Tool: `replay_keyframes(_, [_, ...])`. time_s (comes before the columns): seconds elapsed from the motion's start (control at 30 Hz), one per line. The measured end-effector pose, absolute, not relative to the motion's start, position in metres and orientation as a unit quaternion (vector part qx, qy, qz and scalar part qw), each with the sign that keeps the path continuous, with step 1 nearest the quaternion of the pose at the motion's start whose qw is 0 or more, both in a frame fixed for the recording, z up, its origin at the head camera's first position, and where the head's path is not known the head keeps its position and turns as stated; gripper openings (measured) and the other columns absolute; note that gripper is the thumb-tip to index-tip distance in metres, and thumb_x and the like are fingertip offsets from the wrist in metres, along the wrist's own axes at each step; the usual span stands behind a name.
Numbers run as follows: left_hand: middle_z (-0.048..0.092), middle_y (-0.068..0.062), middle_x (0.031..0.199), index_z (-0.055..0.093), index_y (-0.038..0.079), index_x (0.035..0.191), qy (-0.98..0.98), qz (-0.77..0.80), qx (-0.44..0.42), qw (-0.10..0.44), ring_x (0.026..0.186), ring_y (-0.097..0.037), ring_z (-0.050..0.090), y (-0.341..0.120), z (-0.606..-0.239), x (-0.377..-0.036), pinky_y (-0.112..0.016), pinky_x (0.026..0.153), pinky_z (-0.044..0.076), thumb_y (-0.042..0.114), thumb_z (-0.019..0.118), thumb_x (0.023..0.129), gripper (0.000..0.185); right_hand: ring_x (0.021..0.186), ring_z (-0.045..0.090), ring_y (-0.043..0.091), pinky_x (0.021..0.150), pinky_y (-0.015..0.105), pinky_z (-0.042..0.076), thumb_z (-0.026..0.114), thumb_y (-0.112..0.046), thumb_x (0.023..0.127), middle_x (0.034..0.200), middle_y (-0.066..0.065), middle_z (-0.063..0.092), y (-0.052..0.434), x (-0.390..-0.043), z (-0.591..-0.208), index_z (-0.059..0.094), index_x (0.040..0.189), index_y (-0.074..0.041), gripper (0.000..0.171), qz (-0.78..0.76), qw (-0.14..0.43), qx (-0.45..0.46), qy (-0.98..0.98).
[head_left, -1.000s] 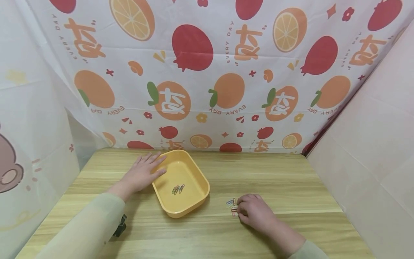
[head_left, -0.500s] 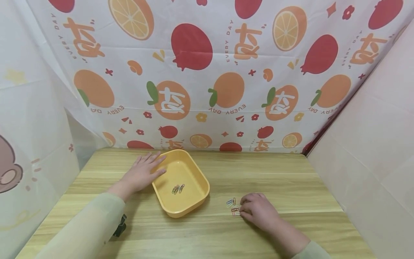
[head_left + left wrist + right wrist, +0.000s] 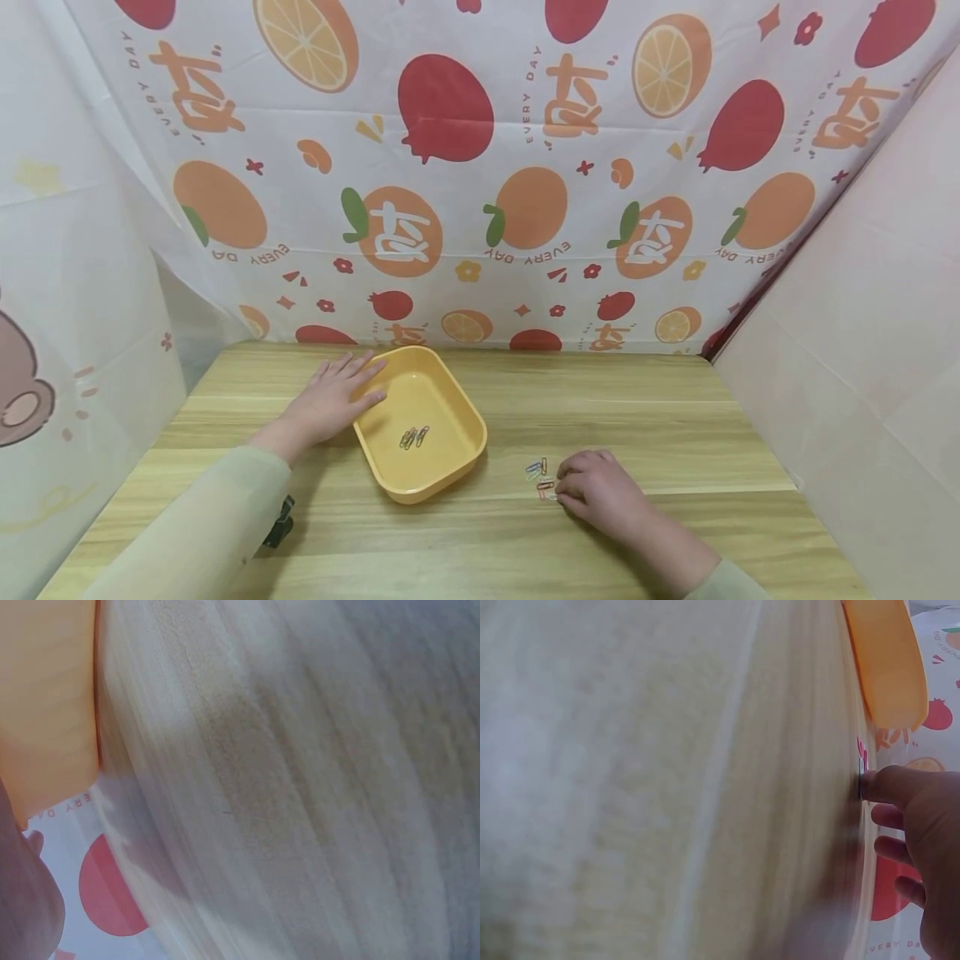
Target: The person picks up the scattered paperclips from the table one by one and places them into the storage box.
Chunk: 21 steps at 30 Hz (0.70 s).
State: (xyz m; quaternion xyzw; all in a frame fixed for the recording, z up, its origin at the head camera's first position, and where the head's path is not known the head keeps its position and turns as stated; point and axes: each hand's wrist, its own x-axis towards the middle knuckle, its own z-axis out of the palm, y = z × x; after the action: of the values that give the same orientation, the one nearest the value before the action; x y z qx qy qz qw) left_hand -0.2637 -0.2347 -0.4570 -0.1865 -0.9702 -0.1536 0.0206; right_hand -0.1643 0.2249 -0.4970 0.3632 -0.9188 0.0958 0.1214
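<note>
My left hand (image 3: 330, 402) rests over the left rim of a yellow rectangular tray (image 3: 459, 402), fingers spread and straight, thumb over the inside. Several colourful paper clips (image 3: 414, 437) lie together on the tray floor. To the right of the tray, more paper clips (image 3: 534, 470) form a small loose group on the wooden table. At this group's right edge, my right hand (image 3: 600, 493) pinches the end of a pale paper clip (image 3: 552, 497) between thumb and forefinger, low at the table. The right wrist view shows the other fingers loosely bent; the clip's far end is hidden by the fingertips.
The wooden table (image 3: 637, 400) carries everything. A black object (image 3: 280, 523) lies partly hidden beside the left sleeve. Behind the table hangs a fruit-print cloth (image 3: 480, 283), with pale cloths at both sides.
My right hand has shifted slightly right from over the clips on the table, uncovering more of them, then holds still. The left hand and the tray stay put.
</note>
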Motion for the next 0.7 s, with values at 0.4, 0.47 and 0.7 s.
replay_keyframes(0.4, [0.019, -0.012, 0.164, 0.032, 0.019, 0.157, -0.970, -0.154, -0.186, 0.020, 0.148, -0.046, 0.010, -0.2355, -0.4592, -0.2641, -0.064, 0.117, -0.002, 0.054, 0.044, 0.102, 0.066, 0.101, 0.061, 0.013, 0.091, 0.039, 0.046, 0.078, -0.029, 0.084, 0.102, -0.009, 0.068, 0.2248, -0.1637, -0.4982, 0.078, 0.086, -0.023, 0.006, 0.087, 0.145, 0.382, -0.909])
replay_keyframes(0.47, [0.019, -0.012, 0.164, 0.032, 0.019, 0.157, -0.970, -0.154, -0.185, 0.019, 0.148, -0.046, 0.009, -0.2356, -0.4589, -0.2639, -0.064, 0.117, -0.002, 0.055, 0.043, 0.102, 0.066, 0.100, 0.062, 0.013, 0.091, 0.040, 0.047, 0.079, -0.030, 0.083, 0.102, -0.009, 0.068, 0.2252, -0.1640, -0.4981, 0.078, 0.086, -0.024, 0.007, 0.088, 0.144, 0.386, -0.907])
replay_keyframes(0.7, [0.020, -0.012, 0.164, 0.032, 0.020, 0.157, -0.970, -0.157, -0.183, 0.019, 0.148, -0.046, 0.010, -0.2344, -0.4575, -0.2630, -0.064, 0.117, -0.001, 0.058, 0.041, 0.101, 0.068, 0.106, 0.061, 0.014, 0.094, 0.041, 0.046, 0.078, -0.029, 0.084, 0.107, -0.008, 0.069, 0.2266, -0.1669, -0.4962, 0.078, 0.087, -0.024, 0.006, 0.092, 0.112, 0.380, -0.914])
